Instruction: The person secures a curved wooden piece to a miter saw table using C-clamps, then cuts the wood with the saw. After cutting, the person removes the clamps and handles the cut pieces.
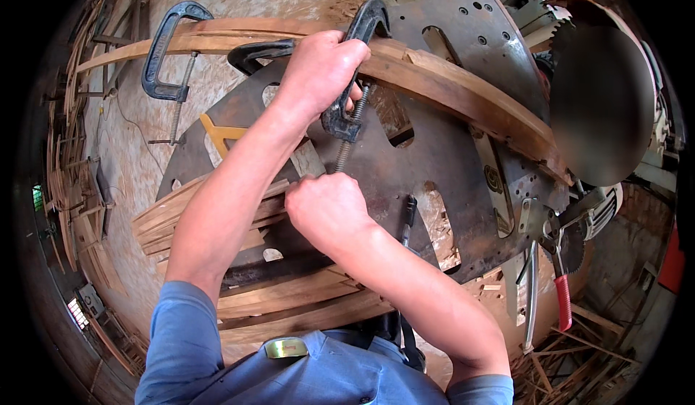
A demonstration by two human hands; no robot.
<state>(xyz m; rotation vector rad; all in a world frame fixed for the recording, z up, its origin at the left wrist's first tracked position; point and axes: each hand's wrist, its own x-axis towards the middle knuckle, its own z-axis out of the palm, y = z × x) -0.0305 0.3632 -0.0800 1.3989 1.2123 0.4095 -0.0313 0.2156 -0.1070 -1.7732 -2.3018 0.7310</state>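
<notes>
My left hand (326,65) is closed around the frame of a black C-clamp (373,15), which sits over a long curved wooden strip (441,83). Just below it, my right hand (329,206) makes a fist at the lower end of the clamp's threaded screw (351,133); the screw's handle is hidden inside the fist. Another C-clamp (150,65) hangs on the left part of the curved wood, its screw pointing down. Beside my left wrist, a third dark clamp (250,54) shows partly, the rest covered by my hand.
A dark metal plate with slots (384,180) lies beneath. Wooden strips (195,213) and a yellow angled piece (219,133) rest at the left. A red-handled tool (563,300) is at the right, near a toothed blade (574,249). A blurred dark oval hides part of the upper right.
</notes>
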